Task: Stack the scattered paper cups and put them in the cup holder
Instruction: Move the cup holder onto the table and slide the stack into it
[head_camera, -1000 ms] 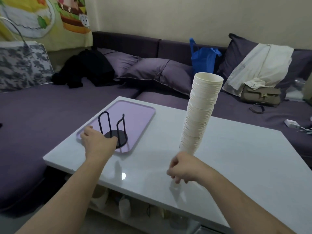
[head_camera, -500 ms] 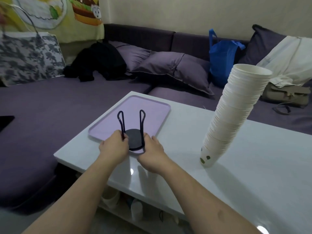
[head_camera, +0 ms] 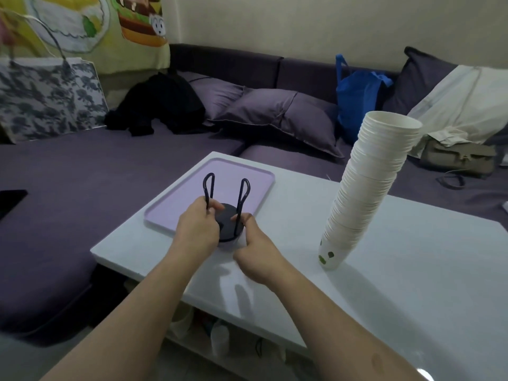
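Note:
A tall stack of white paper cups [head_camera: 365, 188] stands alone on the white table [head_camera: 412, 270], leaning to the right, its bottom cup marked with green spots. The black wire cup holder [head_camera: 228, 213], a round base with two upright loops, sits at the near edge of the lilac tray [head_camera: 233, 174]. My left hand [head_camera: 196, 226] grips the base of the left loop. My right hand [head_camera: 254, 251] pinches the base of the right loop and the disc's edge. Both hands are well left of the cup stack.
A purple sofa wraps around the table's far and left sides, with pillows [head_camera: 275, 116], a blue bag [head_camera: 357, 100], a black garment [head_camera: 162, 103], white clothing [head_camera: 467, 105] and a khaki handbag [head_camera: 459, 158]. A shelf under the table holds bottles [head_camera: 220, 339].
My right hand let go of the cup stack and joined my left hand at the cup holder. Both hands now grip it, and it has shifted toward the tray's near edge.

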The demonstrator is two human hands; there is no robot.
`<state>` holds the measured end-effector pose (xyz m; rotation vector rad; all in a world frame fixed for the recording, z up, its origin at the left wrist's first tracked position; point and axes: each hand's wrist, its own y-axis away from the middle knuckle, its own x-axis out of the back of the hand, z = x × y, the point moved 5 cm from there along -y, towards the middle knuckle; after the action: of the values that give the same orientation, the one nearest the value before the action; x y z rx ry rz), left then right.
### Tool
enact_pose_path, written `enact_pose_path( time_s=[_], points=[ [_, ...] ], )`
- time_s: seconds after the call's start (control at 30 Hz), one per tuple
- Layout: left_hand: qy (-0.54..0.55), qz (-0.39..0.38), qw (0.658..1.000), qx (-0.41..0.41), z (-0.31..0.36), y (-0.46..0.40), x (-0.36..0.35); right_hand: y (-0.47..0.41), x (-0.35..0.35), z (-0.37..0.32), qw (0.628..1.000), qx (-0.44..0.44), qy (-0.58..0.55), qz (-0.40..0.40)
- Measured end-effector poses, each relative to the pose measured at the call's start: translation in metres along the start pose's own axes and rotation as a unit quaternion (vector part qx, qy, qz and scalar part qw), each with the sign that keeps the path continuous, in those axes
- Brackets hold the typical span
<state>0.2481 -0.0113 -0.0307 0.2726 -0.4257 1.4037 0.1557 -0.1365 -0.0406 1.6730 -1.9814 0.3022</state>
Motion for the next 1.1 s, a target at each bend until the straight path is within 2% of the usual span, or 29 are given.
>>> enact_pose_path(
  time_s=[0.23, 0.5, 0.67, 0.8, 0.87, 0.97, 1.03, 1.1],
  points=[
    [0.017, -0.064, 0.998, -0.006, 0.016, 0.049, -0.037, 0.051, 0.029, 0.014, 0.997, -0.025, 0.053, 0.059],
    [-0.004, -0.157, 0.987, 0.023, 0.002, 0.079, -0.072, 0.082, 0.043, 0.051, 0.993, -0.08, 0.074, 0.041],
    [0.008, -0.182, 0.983, 0.03, 0.009, 0.078, -0.073, 0.081, 0.057, 0.06, 0.991, -0.105, 0.057, 0.057],
    [0.028, -0.125, 0.991, 0.041, 0.022, 0.073, -0.058, 0.092, 0.088, 0.057, 0.974, -0.145, 0.078, 0.156],
    [0.048, -0.075, 0.996, 0.011, 0.04, 0.073, -0.045, 0.097, 0.105, 0.066, 0.963, -0.179, 0.085, 0.181],
    [0.058, -0.005, 0.995, -0.083, 0.077, 0.075, -0.025, 0.098, 0.125, 0.089, 0.953, -0.223, 0.054, 0.199],
    [0.065, 0.002, 0.986, -0.155, 0.107, 0.081, -0.02, 0.096, 0.133, 0.103, 0.948, -0.234, 0.011, 0.217],
    [0.076, -0.026, 0.971, -0.226, 0.143, 0.088, -0.024, 0.09, 0.137, 0.11, 0.95, -0.211, -0.02, 0.23]
  ],
)
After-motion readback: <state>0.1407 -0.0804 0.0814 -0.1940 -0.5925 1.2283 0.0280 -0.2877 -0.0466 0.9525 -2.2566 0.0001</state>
